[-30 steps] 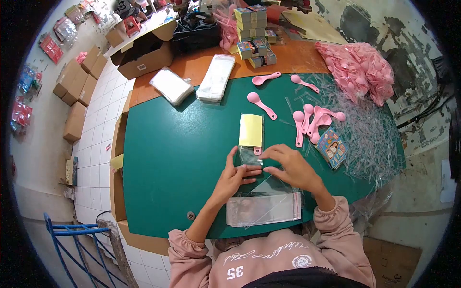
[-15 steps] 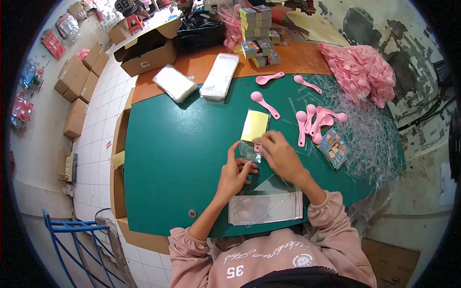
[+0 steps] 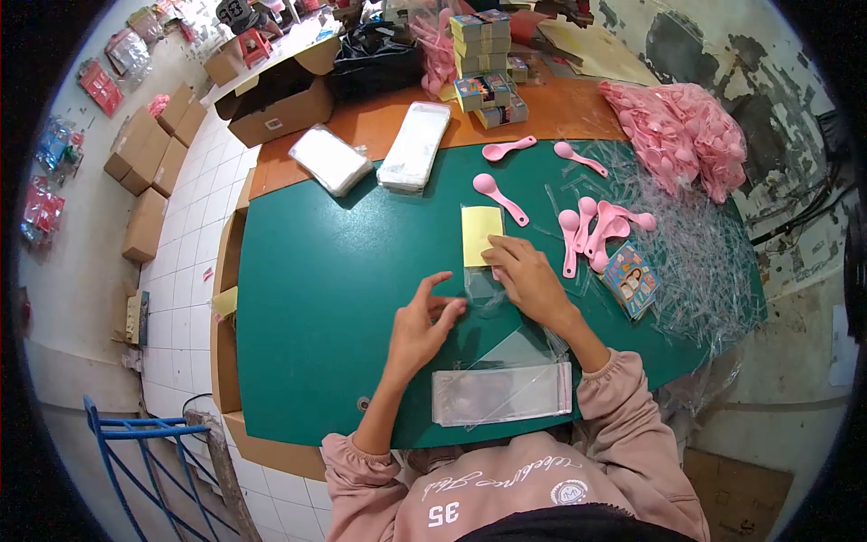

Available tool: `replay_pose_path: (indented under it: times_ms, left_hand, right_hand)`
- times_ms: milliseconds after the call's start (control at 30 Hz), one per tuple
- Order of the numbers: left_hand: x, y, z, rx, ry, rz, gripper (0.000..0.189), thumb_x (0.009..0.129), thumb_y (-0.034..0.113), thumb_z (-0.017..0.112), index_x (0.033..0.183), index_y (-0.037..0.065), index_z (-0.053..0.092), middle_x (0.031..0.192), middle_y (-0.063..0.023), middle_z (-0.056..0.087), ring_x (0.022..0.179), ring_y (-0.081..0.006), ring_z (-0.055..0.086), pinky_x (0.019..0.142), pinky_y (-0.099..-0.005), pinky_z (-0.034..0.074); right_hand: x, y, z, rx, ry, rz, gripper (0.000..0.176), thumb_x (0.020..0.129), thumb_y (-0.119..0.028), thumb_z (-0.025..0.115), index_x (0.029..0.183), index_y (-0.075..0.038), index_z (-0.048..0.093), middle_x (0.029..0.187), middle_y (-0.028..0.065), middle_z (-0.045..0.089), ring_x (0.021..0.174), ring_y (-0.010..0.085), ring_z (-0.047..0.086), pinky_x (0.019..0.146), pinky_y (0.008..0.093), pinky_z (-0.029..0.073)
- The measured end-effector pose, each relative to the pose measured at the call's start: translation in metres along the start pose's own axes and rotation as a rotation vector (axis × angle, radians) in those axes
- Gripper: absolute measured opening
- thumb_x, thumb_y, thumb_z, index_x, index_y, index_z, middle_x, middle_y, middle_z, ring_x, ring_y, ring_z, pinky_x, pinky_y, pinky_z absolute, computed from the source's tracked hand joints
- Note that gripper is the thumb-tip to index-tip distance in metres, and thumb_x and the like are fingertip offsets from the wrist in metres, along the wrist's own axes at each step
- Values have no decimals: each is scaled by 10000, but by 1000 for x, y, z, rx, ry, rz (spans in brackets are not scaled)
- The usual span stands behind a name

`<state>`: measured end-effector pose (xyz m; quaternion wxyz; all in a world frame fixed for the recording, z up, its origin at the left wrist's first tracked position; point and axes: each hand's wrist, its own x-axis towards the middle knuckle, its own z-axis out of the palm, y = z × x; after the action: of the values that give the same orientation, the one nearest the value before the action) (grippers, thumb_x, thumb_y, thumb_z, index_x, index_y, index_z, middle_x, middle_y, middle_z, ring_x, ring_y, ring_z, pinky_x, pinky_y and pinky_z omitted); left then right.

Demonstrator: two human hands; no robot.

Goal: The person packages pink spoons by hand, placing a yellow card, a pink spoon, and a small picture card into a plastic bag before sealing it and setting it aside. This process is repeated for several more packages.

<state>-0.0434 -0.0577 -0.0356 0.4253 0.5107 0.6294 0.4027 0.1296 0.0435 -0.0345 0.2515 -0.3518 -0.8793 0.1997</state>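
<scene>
So the yellow card (image 3: 482, 233) sits in a clear bag (image 3: 481, 285) around the middle of the green bench (image 3: 307, 298), between its far and near edges. The right hand (image 3: 531, 280) has its fingers over the card's lower right corner, but the thumb's hidden, so I can't tell if they're pinching or just resting. A tiny bit of pink pokes out by those fingers; whatever it belongs to is mostly covered. The left hand (image 3: 420, 327) is just beside the bag's lower end, fingers released and loosely curled, nothing visible in them. The bag's bottom is glary and tough to trace. Flat clear sleeves (image 3: 501, 397) lie along the near edge, and pink spoons (image 3: 591, 230) overlap toward the right edge, beside a picture-card stack (image 3: 629, 280).
</scene>
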Motion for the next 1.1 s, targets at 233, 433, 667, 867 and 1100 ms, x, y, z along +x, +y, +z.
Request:
replay_pose_path:
  times_ms: [233, 433, 667, 867, 1100]
  left_hand:
    - [7, 3, 22, -238, -8, -77, 602, 830, 85, 593, 1324, 76, 249, 959, -129, 601, 830, -157, 612, 628, -242, 508]
    - [3, 12, 4, -136, -151, -127, 647, 810, 73, 615, 1334, 84, 234, 897, -102, 613, 779, -136, 600, 634, -246, 493]
    - [1, 2, 6, -356, -197, -148, 488, 906, 97, 464, 1338, 107, 237, 972, -150, 623, 907, -196, 613, 736, -279, 498]
    - [3, 4, 8, -417, -174, -214, 423, 944, 171, 396, 1337, 116, 251, 974, -156, 619, 904, -204, 614, 753, -287, 498]
    - [4, 7, 11, -331, -132, -186, 413, 932, 175, 433, 1317, 104, 301, 914, -122, 631, 837, -176, 621, 689, -268, 506]
  right_hand:
    - [0, 1, 0, 49, -15, 5, 285, 783, -67, 540, 1067, -69, 558, 1207, 92, 493, 1118, 256, 446, 867, 394, 382]
    - [0, 5, 0, 3, -2, 13, 259, 776, -60, 540, 1034, -68, 564, 1206, 91, 495, 1124, 250, 444, 868, 391, 373]
    - [-11, -19, -15, 101, -179, -98, 238, 737, -136, 612, 961, -79, 556, 998, 94, 500, 1027, 268, 460, 865, 402, 343]
    - [-18, -27, -6, -31, -238, -140, 211, 736, -167, 623, 911, -94, 529, 935, 96, 485, 1004, 282, 462, 871, 440, 313]
    - [-20, -26, -3, -8, -268, -136, 164, 756, -166, 601, 867, -82, 514, 874, 84, 490, 933, 263, 480, 844, 429, 310]
